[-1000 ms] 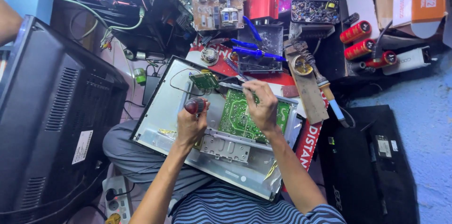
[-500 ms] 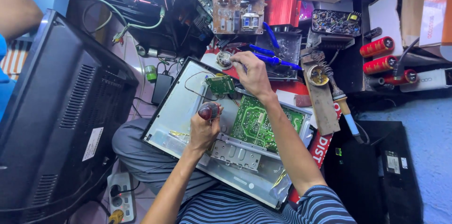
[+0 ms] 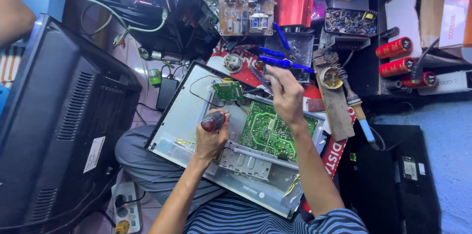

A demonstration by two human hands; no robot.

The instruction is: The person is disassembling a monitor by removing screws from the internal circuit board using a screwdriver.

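An opened flat-screen chassis (image 3: 184, 116) of grey metal lies across my lap. A green circuit board (image 3: 268, 133) sits in its middle and a small green board (image 3: 227, 90) near its far edge. My left hand (image 3: 210, 140) grips a screwdriver with a dark red handle (image 3: 215, 121), held upright over the metal panel beside the board. My right hand (image 3: 286, 93) is raised above the board's far edge, its fingers pinched together near the blue-handled pliers (image 3: 281, 62). Whether anything small sits between those fingertips is not visible.
A black television back (image 3: 59, 116) stands at my left. A soldering iron (image 3: 361, 116) rests on a wooden block at right, near red capacitors (image 3: 393, 47). A brown circuit board (image 3: 246, 7), a red box and tangled cables crowd the far side. A power strip (image 3: 125, 207) lies by my knee.
My right hand has lifted off the green board and moved toward its far edge, near the pliers. My left hand has kept hold of the screwdriver in about the same place.
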